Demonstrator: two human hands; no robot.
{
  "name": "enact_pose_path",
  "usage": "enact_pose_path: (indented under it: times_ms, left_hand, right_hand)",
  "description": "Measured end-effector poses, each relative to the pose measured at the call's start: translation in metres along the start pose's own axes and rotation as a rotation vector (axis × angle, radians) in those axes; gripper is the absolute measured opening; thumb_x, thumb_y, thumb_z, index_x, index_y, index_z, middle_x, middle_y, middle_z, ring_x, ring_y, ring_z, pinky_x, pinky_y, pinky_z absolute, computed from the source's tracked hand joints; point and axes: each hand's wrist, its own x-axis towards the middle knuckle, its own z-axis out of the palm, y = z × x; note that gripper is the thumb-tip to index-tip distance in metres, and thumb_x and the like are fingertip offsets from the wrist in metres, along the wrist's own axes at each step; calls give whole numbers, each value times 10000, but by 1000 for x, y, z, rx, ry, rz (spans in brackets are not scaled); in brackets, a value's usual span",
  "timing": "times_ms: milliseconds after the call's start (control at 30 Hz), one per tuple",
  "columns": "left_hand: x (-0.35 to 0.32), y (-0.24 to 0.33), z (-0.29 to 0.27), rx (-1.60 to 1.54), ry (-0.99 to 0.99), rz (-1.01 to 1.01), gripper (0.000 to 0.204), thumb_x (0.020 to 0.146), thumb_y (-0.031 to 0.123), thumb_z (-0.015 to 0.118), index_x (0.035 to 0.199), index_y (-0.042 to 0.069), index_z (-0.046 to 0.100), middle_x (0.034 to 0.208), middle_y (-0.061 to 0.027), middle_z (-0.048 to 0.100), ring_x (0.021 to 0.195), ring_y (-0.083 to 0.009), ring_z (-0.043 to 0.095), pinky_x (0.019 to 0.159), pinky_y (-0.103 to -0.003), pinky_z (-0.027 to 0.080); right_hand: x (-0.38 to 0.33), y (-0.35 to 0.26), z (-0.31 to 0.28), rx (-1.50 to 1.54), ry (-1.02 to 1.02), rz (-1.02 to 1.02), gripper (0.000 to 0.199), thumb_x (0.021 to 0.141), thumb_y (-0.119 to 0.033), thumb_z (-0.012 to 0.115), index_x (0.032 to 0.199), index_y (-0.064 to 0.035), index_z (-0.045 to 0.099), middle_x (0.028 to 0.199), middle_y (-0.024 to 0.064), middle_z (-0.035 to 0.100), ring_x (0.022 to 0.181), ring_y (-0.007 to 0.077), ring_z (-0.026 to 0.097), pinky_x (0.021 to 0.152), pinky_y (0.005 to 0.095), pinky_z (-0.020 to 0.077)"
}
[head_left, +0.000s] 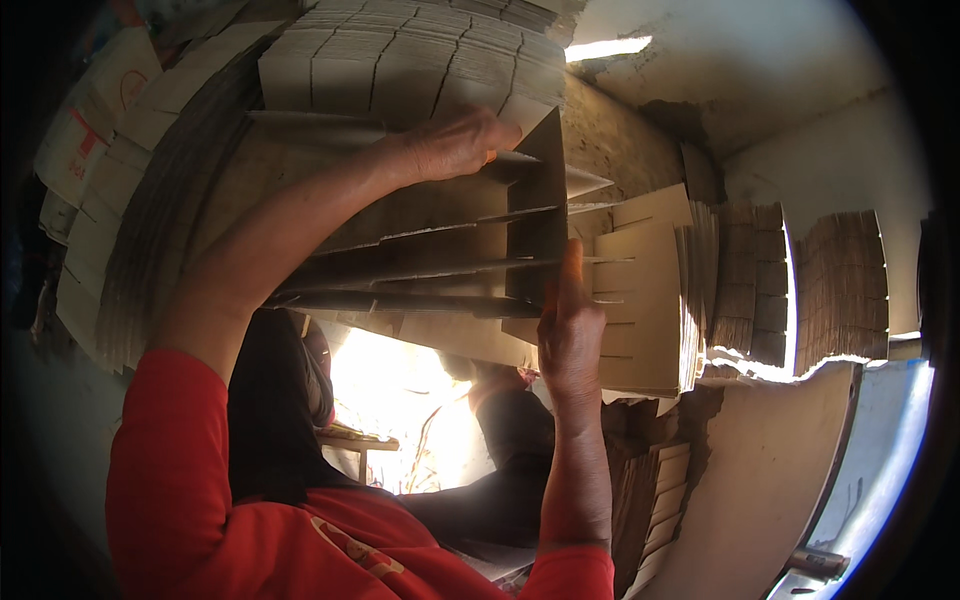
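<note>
Several long slotted cardboard strips [420, 272] lie side by side on edge in front of me, running left to right. Across their right ends stands a darker cardboard cross strip [537, 215], and the long strips' ends poke out past it. My right hand [572, 325] grips the near end of this cross strip, a finger stretched up along its outer face. At the far side my left hand [465, 143] is closed near the cross strip's upper part and the farthest long strip; its fingertips are partly hidden. Whether every slot is fully seated I cannot tell.
Behind the strips stands a tall stack of slotted cardboard [400, 60]. Another curved stack [175, 210] rises on the left. To the right are pale slotted sheets [640, 300] and brown stacks [840, 290]. A small wooden stool [365, 443] shows below, by bright light.
</note>
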Motion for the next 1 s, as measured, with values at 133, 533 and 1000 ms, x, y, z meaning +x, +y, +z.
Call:
enact_pose_path:
  times_ms: [133, 533, 1000]
  left_hand:
    - [-8, -4, 4, -45, -37, 56, 164, 744, -12, 647, 778, -1, 486, 673, -157, 538, 666, -334, 557, 589, -420, 415]
    - [-61, 66, -81, 26, -242, -360, 401, 709, 187, 769, 1015, 6, 582, 989, -123, 609, 959, -286, 572, 829, -369, 457]
    - [-121, 22, -69, 220, -23, -224, 131, 718, -91, 626, 773, -54, 514, 751, -260, 529, 749, -430, 550, 642, -423, 454]
  right_hand:
    - [5, 0, -14, -119, -117, -3, 471, 834, 70, 488, 1302, 29, 445, 707, 242, 564, 560, 352, 562, 528, 370, 452]
    - [2, 28, -55, -268, -74, 244, 313, 825, -162, 611, 1122, -69, 581, 691, 190, 599, 680, 363, 618, 609, 465, 469]
    - [-64, 174, -75, -824, 240, 180, 361, 738, -267, 660, 968, -15, 542, 932, 198, 579, 845, 358, 588, 689, 430, 493]
